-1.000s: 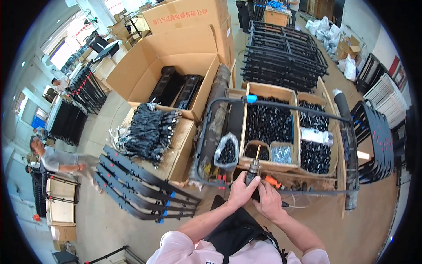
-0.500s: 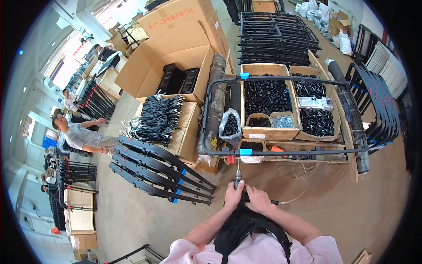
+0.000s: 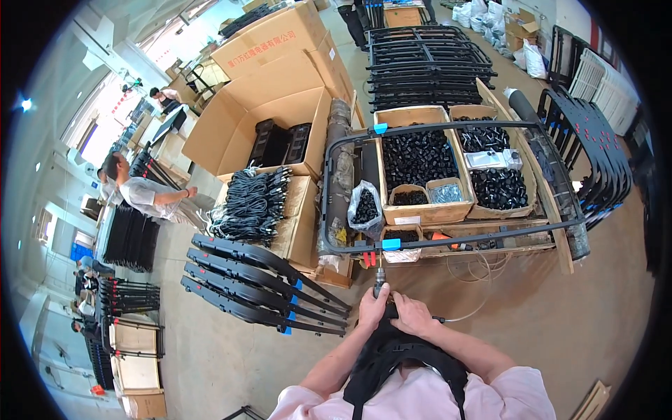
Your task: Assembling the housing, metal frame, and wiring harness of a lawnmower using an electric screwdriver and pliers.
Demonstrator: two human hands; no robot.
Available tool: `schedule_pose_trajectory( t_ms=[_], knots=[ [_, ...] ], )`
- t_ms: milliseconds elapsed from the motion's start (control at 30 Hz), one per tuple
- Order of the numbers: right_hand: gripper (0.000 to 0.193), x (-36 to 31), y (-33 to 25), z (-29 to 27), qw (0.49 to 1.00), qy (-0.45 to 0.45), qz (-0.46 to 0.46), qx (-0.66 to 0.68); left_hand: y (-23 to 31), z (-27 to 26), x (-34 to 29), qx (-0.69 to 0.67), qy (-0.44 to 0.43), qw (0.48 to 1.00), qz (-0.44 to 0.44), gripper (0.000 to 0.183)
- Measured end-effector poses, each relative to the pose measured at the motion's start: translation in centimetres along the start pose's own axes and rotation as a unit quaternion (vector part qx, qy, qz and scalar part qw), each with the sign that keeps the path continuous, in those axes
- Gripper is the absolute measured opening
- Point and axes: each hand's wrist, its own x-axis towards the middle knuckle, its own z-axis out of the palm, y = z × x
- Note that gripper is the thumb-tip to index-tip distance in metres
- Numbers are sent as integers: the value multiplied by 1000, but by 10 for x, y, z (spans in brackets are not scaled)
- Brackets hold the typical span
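My left hand (image 3: 373, 306) is closed around the front of an air drill (image 3: 380, 280), just behind its metal chuck. My right hand (image 3: 412, 314) is closed on the drill's rear part; the palm side is hidden. The drill's bit points away from me at the near rail of a black tubular frame (image 3: 483, 236), beside two red tabs (image 3: 369, 260). Whether the tip touches the rail is too small to tell. One blue pad (image 3: 392, 244) wraps the near rail and another blue pad (image 3: 380, 129) the far rail. The frame lies flat across padded supports.
Inside the frame's outline stand a wooden box of black parts (image 3: 418, 157), a tray of screws (image 3: 446, 193) and a plastic bag (image 3: 365, 206). Left are bundled cables (image 3: 252, 206), a large carton (image 3: 231, 133) and stacked black frames (image 3: 259, 283). An air hose (image 3: 470, 312) trails right. A person (image 3: 143, 190) stands far left.
The view has shifted slightly. At the left, the person has turned away. My hands keep their hold on the drill at nearly the same place by the near rail.
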Motion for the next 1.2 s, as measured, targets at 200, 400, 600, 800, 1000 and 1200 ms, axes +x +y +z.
schedule_pose_trajectory(
  t_ms=[200, 400, 600, 800, 1000, 1200],
  knots=[
    [79, 0, 1, -4, 1000, -11, 6, 11, -4, 0, 1, -19, -9, 1000, -12, 56],
    [79, 2, 1, -4, 1000, -22, -2, 4, 1, -3, 0, -16, -8, 1000, -10, 55],
    [76, 4, 1, -4, 1000, -8, -5, 10, -3, -2, 3, -42, -10, 999, -9, 53],
    [77, 7, 7, -12, 999, -29, 4, 29, 15, 3, 2, -38, -20, 999, -21, 51],
    [90, 12, 14, -7, 999, -14, -1, 39, 19, 5, 6, 2, -2, 1000, -11, 52],
    [95, 16, 14, -12, 999, -21, 9, 46, 20, 5, 14, 69, 4, 997, -17, 59]
  ],
)
